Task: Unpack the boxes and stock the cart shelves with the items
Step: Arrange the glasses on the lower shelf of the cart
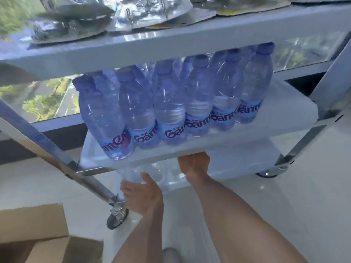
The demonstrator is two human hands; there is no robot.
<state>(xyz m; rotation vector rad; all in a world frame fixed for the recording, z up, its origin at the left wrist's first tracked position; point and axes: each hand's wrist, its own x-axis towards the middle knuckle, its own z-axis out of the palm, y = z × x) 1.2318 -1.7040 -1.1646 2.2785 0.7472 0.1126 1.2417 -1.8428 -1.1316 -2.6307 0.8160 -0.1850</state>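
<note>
Left hand (145, 194) curls around a clear bottle (133, 174), thumb up on the near side, fingers wrapped on the left; bottle sits at the front edge of the bottom shelf (237, 164), mostly hidden under the middle shelf (190, 149). Its long axis seems to lean up and away from the hand, but which end is the cap can't be told. Right hand (193, 165) reaches under the middle shelf; fingers are hidden behind the shelf lip, so can't tell whether they are spread, curled or holding anything. More clear bottles show faintly between the two hands on the bottom shelf, blurred.

Middle shelf carries a packed row of water bottles (169, 103), all upright, purple caps up, blue labels facing the camera; more rows stand behind them. They fill the left and centre; the right end of the shelf is bare white. Top shelf (171, 40) holds flat carded packs (72, 25) lying down, blurred.

Cart (49, 145) has chrome legs and casters (115, 217), standing on a pale glossy tile floor (284, 205). Window (47, 99) behind shows greenery and a road. Open cardboard box (38, 234) lies at lower left on the floor.
</note>
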